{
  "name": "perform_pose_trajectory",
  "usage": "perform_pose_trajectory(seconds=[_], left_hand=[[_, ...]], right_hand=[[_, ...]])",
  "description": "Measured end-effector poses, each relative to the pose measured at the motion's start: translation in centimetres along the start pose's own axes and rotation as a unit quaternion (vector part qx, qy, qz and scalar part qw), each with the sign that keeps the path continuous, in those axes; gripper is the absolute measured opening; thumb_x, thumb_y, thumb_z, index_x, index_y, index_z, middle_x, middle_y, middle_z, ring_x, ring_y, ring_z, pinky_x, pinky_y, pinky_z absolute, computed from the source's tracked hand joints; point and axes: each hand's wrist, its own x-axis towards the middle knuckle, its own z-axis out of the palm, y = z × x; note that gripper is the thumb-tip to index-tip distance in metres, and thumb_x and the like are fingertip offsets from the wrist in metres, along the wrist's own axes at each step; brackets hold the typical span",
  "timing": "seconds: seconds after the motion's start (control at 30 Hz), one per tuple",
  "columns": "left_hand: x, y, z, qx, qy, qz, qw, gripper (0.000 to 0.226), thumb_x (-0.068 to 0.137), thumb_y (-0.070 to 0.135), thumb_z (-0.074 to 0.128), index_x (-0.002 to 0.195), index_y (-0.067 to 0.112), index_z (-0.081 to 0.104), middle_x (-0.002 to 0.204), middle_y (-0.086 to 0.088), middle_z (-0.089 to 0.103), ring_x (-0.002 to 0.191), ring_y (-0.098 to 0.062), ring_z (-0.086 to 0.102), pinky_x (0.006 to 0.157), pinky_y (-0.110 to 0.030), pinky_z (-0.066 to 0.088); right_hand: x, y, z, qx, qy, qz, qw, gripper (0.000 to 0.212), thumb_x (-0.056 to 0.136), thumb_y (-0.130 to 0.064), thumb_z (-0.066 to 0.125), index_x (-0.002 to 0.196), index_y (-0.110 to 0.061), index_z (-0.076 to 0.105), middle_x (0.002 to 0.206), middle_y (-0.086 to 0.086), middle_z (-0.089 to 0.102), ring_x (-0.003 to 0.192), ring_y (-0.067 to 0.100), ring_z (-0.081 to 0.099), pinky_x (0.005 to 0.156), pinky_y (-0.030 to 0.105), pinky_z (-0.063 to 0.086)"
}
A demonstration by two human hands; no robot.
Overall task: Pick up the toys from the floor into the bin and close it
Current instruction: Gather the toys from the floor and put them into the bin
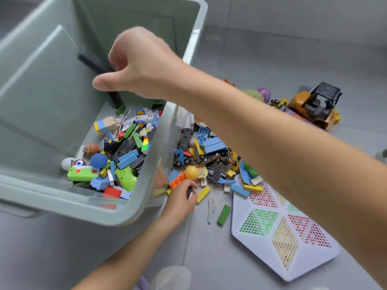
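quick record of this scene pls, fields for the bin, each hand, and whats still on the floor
bin: pale green bin, open, partly filled with toys
right hand: right hand above the bin, fingers curled; whether it holds anything cannot be told
left hand: left hand at the floor pile beside the bin, fingers curled round a small piece
floor pile: blocks and toy cars
other floor items: yellow ball, orange brick, green block, peg board, toy forklift
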Motion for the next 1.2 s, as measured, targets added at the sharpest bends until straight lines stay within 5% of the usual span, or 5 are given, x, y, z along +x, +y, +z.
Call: perform_pose_trajectory(seconds=[0.2,0.3,0.47,0.73,1.2], left_hand=[[0.2,0.2,-0.8,-0.048,0.06,0.043,0.996,0.017,0.087,0.008,0.057,0.091,0.025,0.056,0.09,0.012,0.055,0.087,-0.018,0.058,0.071,-0.045,0.057],[1.0,-0.2,-0.9,0.003,0.064,0.044,0.997,0.021,0.089,0.007,0.053,0.104,0.02,0.06,0.094,0.01,0.051,0.094,-0.019,0.055,0.082,-0.04,0.053],[0.8,-1.2,0.8,0.086,-0.033,0.05,0.995,0.026,0.087,0.013,0.06,0.113,0.016,0.061,0.103,0.001,0.055,0.097,-0.01,0.052,0.084,-0.018,0.037],[-1.1,-2.6,0.0,-0.039,0.104,-0.003,0.994,0.028,0.083,0.005,0.063,0.107,0.018,0.06,0.102,0.007,0.054,0.098,-0.018,0.056,0.079,-0.051,0.054],[0.2,-1.6,0.2,0.061,0.15,0.007,0.987,0.052,0.087,0.003,0.057,0.137,0.011,0.044,0.14,-0.006,0.046,0.132,-0.02,0.041,0.102,-0.018,0.026]], right_hand=[[-5.8,7.4,-0.7,0.041,0.215,-0.085,0.972,0.027,0.086,-0.036,0.057,0.074,-0.011,0.06,0.064,-0.012,0.051,0.059,0.001,0.045,0.059,0.02,0.041],[-12.1,13.9,1.5,-0.157,-0.042,-0.018,0.987,0.031,0.09,-0.039,0.051,0.085,-0.012,0.064,0.077,-0.001,0.062,0.072,0.017,0.06,0.064,0.037,0.051],[-19.5,19.2,9.5,-0.325,-0.418,0.012,0.848,0.07,0.077,-0.047,0.07,0.132,-0.017,0.04,0.124,0.009,0.047,0.103,0.029,0.054,0.079,0.038,0.046],[-19.1,20.8,12.7,-0.34,-0.431,-0.095,0.831,0.086,0.077,-0.037,0.072,0.144,-0.025,0.02,0.138,0.017,0.027,0.099,0.031,0.048,0.074,0.043,0.05],[-19.3,21.2,12.6,-0.322,-0.416,-0.028,0.85,0.03,0.087,-0.013,0.049,0.115,-0.005,0.044,0.11,0.016,0.046,0.066,0.027,0.043,0.043,0.031,0.027]])
